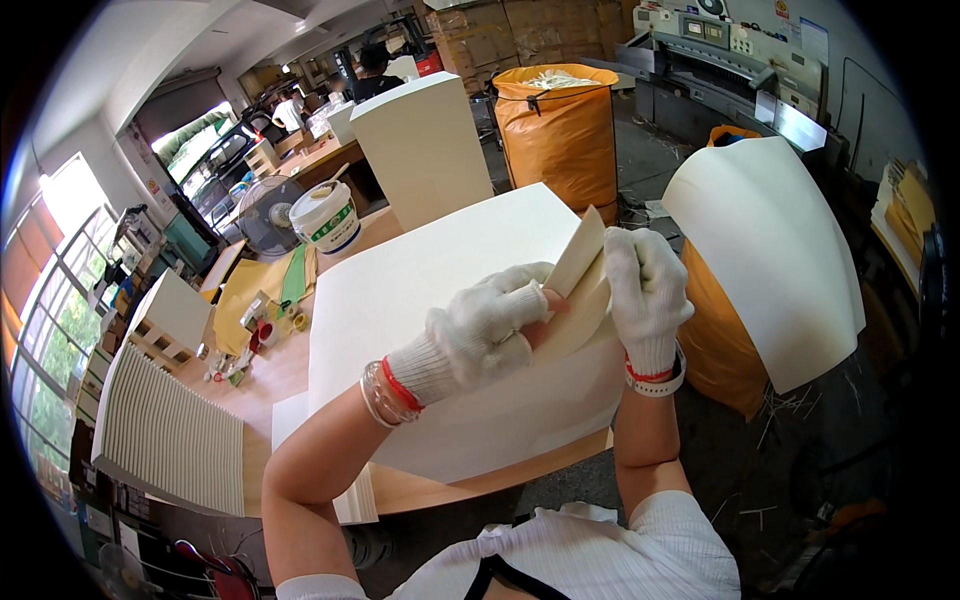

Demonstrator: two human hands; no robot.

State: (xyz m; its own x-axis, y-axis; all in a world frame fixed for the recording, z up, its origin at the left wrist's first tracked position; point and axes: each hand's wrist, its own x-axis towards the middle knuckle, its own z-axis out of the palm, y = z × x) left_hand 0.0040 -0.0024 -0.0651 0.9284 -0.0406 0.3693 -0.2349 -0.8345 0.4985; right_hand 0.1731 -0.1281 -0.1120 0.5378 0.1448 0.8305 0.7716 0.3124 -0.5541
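Note:
A large white sheet of paper or board [430, 260] lies on the wooden table in front of me. Its right part bends up into a raised, folded cream flap [580, 255]. My left hand [475, 330], in a white knit glove with bare fingertips showing, grips the lower end of this flap between thumb and fingers. Curled closed, my gloved right hand [645, 295] pinches the sheet's right edge beside the flap. The exact contact of the right fingertips is hidden behind the knuckles.
Left on the wooden table [285, 350] stand ridged white stacks [170, 430], a white bucket [325, 215], a fan [270, 215] and small tools. Orange bags [555, 140] stand beyond, one under a curved white sheet [765, 250] at right. People work far back.

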